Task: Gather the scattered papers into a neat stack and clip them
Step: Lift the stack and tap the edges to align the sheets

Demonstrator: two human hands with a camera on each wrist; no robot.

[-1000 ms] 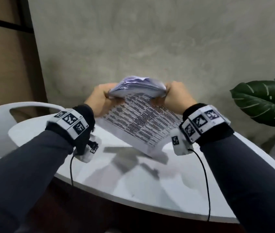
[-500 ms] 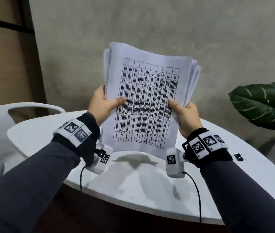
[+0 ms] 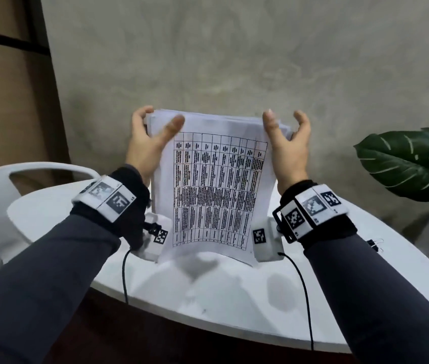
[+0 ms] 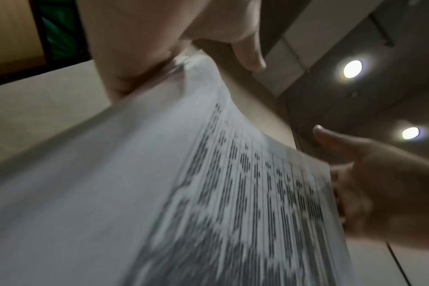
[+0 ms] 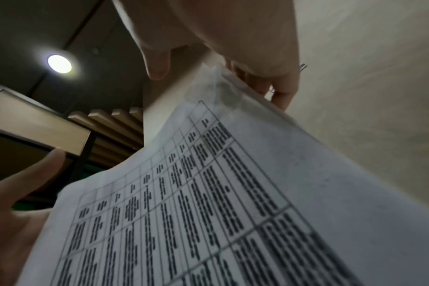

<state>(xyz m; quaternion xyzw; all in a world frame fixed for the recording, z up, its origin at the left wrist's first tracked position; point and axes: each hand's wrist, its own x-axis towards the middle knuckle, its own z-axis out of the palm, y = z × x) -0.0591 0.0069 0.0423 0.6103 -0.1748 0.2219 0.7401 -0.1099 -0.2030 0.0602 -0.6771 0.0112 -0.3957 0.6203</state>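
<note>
Beside the right hand (image 3: 288, 151), a binder clip (image 3: 373, 245) lies on the table (image 3: 234, 306)

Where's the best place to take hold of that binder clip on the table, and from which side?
Take the binder clip by its wire handles, coming from above with the right hand. It lies flat near the table edge, right of that wrist.

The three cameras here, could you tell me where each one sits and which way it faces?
Head: looks forward and down at the paper stack standing on the white table; both sleeves, left hand and right hand show.
Left wrist: looks up along the stack at ceiling lights; left fingers show.
Right wrist: looks up along the printed sheet; right fingers show.
Shared: both wrist views catch the opposite hand.
</note>
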